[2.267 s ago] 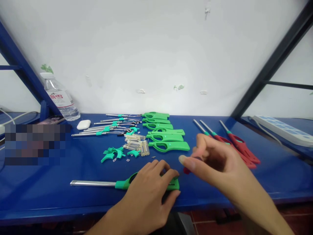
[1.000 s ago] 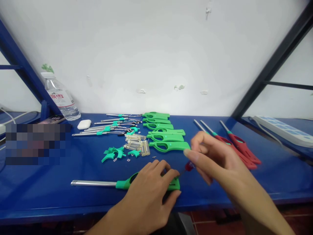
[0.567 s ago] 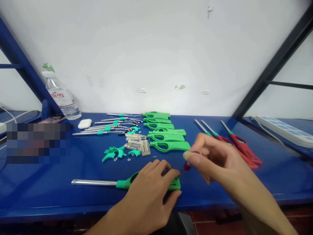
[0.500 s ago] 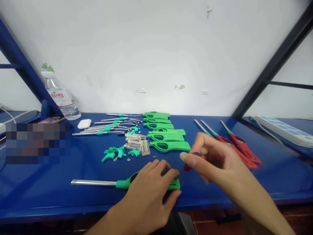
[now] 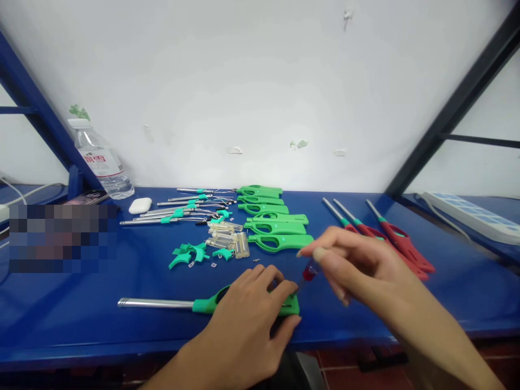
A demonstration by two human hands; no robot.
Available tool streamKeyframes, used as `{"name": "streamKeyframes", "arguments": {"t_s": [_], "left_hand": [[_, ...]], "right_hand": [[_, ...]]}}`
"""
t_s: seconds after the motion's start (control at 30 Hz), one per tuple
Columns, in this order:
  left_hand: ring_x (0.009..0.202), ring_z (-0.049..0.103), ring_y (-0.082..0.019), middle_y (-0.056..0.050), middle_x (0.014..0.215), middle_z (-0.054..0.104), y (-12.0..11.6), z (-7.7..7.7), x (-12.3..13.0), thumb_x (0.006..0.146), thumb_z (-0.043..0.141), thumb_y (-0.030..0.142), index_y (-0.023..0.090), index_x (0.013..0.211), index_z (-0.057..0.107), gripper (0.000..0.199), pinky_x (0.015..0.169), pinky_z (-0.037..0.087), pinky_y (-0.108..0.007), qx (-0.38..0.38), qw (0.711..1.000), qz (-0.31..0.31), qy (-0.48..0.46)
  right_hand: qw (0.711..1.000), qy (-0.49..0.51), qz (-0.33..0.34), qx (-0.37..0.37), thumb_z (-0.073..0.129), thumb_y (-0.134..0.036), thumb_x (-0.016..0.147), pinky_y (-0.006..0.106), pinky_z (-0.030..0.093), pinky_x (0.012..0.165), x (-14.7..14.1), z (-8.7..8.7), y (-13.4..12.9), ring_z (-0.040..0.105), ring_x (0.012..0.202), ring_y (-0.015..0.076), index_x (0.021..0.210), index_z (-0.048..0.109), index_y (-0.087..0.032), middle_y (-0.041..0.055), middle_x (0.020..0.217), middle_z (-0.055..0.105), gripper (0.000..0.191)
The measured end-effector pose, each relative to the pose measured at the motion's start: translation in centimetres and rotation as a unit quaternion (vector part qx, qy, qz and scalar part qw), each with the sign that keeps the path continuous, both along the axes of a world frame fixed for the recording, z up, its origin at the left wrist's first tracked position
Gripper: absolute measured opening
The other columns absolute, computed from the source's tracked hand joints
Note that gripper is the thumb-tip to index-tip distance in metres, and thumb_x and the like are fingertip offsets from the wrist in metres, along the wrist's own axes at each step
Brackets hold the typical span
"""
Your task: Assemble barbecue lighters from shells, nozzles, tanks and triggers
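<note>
A green lighter with a long metal tube point(image 5: 156, 304) lies near the front edge of the blue table. My left hand point(image 5: 254, 319) is closed over its green handle and presses it down. Beside the handle's right end, my right hand point(image 5: 349, 265) pinches a small screwdriver point(image 5: 311, 270) with a red and clear grip. The screwdriver's thin shaft points down at the handle's end; whether its tip touches is hard to tell. Behind my hands lie several green handle shells point(image 5: 282, 242), clear fuel tanks point(image 5: 241, 245) and teal triggers point(image 5: 181, 259).
Metal tubes with wires point(image 5: 162, 220) lie at the back left. A white case point(image 5: 140, 205) and a water bottle point(image 5: 103, 162) stand near the wall. Red lighters point(image 5: 406, 246) lie on the right, and a power strip point(image 5: 471, 216) sits farther right.
My right hand's fingers have shifted and straightened around the screwdriver's grip, which shows more upright now. My left hand and the lighter under it have stayed in place.
</note>
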State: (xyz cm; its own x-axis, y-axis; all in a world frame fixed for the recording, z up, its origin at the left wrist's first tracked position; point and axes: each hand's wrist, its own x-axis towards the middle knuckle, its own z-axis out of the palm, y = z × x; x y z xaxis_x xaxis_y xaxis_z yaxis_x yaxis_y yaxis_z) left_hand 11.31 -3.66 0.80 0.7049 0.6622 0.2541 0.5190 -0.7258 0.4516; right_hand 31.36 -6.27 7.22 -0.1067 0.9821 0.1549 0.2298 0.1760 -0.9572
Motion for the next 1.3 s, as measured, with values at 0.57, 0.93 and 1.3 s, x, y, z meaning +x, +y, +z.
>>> {"name": "streamKeyframes", "arguments": {"t_s": [0.57, 0.93, 1.3], "left_hand": [[0.106, 0.062, -0.030, -0.005, 0.116, 0.065, 0.0, -0.1, -0.1, 0.100, 0.063, 0.022, 0.027, 0.121, 0.062, 0.022, 0.097, 0.052, -0.055, 0.010, 1.000, -0.003, -0.011], [0.113, 0.062, -0.031, -0.006, 0.121, 0.065, -0.1, -0.2, -0.2, 0.100, 0.063, 0.023, 0.028, 0.126, 0.060, 0.027, 0.102, 0.051, -0.057, 0.000, 1.000, 0.001, -0.008], [0.106, 0.066, -0.031, -0.007, 0.115, 0.068, 0.0, -0.3, 0.0, 0.094, 0.066, 0.020, 0.026, 0.121, 0.065, 0.027, 0.097, 0.055, -0.055, 0.026, 0.999, 0.006, -0.028]], "right_hand": [[0.998, -0.035, 0.042, 0.025, 0.053, -0.060, 0.106, 0.028, 0.046, 0.065, 1.0, 0.3, -0.2, 0.057, 0.059, 0.0146, 0.096, 0.080, -0.026, -0.0027, 0.056, 0.058, 0.045], [0.998, 0.014, -0.050, 0.029, 0.082, -0.045, 0.089, 0.023, 0.030, 0.048, -1.0, -0.2, 0.2, 0.041, 0.051, 0.0092, 0.075, 0.056, -0.024, -0.0082, 0.060, 0.046, 0.036], [1.000, -0.004, 0.030, -0.006, 0.067, -0.061, 0.098, 0.025, 0.036, 0.048, 1.1, 0.5, -0.3, 0.052, 0.050, 0.0125, 0.091, 0.075, -0.021, -0.0035, 0.051, 0.056, 0.042]]}}
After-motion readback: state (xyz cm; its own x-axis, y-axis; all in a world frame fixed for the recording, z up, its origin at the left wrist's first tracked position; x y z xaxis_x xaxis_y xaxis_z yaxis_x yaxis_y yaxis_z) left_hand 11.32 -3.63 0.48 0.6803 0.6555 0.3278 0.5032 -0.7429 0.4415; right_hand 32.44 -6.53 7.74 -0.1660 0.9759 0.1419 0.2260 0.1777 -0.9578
